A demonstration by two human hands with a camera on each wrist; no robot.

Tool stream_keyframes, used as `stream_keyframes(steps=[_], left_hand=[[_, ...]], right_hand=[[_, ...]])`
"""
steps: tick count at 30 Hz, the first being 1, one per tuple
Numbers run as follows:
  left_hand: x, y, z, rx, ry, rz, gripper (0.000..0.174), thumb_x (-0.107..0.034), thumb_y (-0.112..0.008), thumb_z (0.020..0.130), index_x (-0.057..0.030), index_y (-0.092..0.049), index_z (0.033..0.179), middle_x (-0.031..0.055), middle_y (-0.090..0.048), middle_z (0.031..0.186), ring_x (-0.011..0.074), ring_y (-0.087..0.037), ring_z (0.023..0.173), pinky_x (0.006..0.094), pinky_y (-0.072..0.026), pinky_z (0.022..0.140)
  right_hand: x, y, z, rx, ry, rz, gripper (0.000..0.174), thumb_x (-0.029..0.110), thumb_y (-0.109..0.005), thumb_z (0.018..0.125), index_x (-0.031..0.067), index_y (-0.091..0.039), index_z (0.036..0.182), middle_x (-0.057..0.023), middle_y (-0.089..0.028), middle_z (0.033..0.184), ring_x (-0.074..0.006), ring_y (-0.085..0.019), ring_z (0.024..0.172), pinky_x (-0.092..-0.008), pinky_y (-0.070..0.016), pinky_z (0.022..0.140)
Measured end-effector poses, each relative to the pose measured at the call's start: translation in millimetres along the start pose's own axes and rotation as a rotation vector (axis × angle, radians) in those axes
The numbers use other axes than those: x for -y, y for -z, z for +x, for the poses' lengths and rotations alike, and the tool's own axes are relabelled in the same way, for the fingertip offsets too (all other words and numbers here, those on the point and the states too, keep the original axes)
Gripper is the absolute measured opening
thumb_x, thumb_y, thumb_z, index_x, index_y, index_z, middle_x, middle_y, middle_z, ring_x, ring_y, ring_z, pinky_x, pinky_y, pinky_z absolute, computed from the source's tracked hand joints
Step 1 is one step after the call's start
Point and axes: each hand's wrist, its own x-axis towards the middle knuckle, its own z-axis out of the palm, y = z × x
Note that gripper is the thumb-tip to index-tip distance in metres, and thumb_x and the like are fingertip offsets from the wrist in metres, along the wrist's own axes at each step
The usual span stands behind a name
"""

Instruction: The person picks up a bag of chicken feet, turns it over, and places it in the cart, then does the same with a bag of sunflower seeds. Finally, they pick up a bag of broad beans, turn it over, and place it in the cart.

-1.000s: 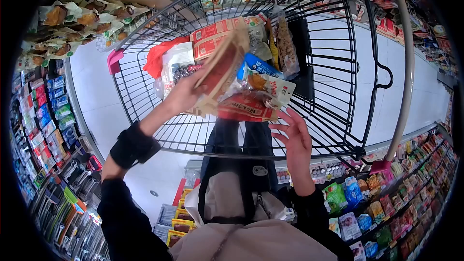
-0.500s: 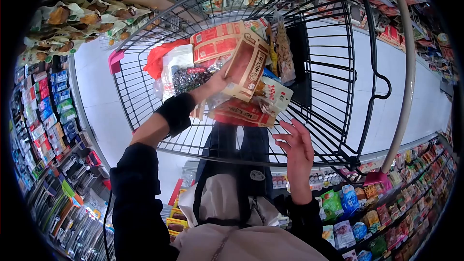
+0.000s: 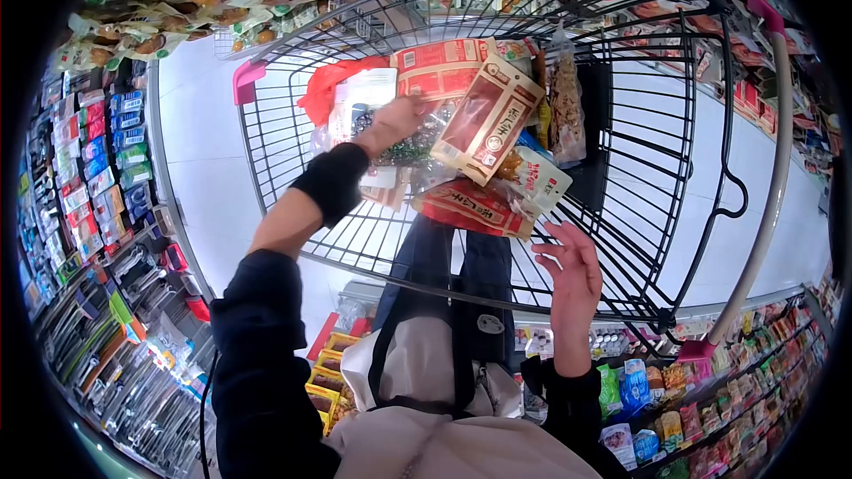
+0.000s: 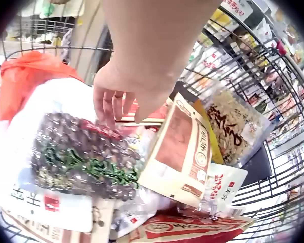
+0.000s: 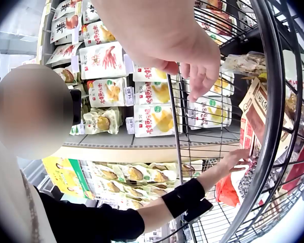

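Reaching into cart, left fingers loosely bent beside tan pack, right fingers relaxed

- Head: high, facing down over the cart.
- Left wrist: close above its packs.
- Right wrist: faces across to shelves.
- All three share the packs.

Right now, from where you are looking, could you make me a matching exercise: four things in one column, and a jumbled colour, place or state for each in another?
1. crumpled bag
2. cart handle
3. right hand
4. windowed packet

A. fingers loose, holding nothing
B. lying on top of other groceries
C. orange-red
D. pale, with pink ends

Right pairs: 1-C, 2-D, 3-A, 4-B
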Motion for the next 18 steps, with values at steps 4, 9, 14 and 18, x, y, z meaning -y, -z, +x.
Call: stream_keyframes(steps=[4,9,14,18], left_hand=[[97,10,-11,-0.233,0.099,0.223,0.050,-0.028,-0.069,0.067,0.0003,-0.050,0.103,0.0171,-0.058,0.095,0.0333,-0.056,0.088,0.0353,-0.0451,0.076],[123,22,-30,-0.045,0.456,0.002,0.062,-0.035,-0.072,0.063,0.0068,-0.049,0.103,0.0195,-0.057,0.091,0.0306,-0.056,0.086,0.0366,-0.0456,0.074],[157,-7,-29,0.030,0.633,-0.554,0.064,-0.041,-0.077,0.057,0.0036,-0.052,0.096,0.0080,-0.059,0.075,0.0142,-0.053,0.061,0.0260,-0.0437,0.055],[121,27,-39,0.196,0.553,-0.872,0.047,-0.030,-0.075,0.064,-0.0063,-0.057,0.100,0.0012,-0.061,0.077,0.0081,-0.054,0.060,0.0209,-0.0386,0.047]], right_hand=[[-3,-6,4,-0.001,-0.012,-0.005,0.033,0.013,-0.041,0.086,-0.0006,-0.043,0.116,-0.0162,-0.052,0.112,-0.0199,-0.056,0.087,-0.0299,-0.0440,0.076],[-6,-19,6,0.047,-0.047,0.000,0.030,0.010,-0.038,0.087,-0.0010,-0.044,0.114,-0.0156,-0.052,0.110,-0.0198,-0.056,0.087,-0.0294,-0.0443,0.077],[-7,-23,7,0.078,-0.021,-0.022,0.028,0.011,-0.037,0.088,-0.0015,-0.044,0.112,-0.0158,-0.052,0.110,-0.0196,-0.056,0.088,-0.0289,-0.0443,0.077],[-7,-28,7,0.040,-0.038,-0.042,0.028,0.016,-0.038,0.089,-0.0015,-0.046,0.109,-0.0151,-0.053,0.110,-0.0199,-0.056,0.087,-0.0294,-0.0433,0.077]])
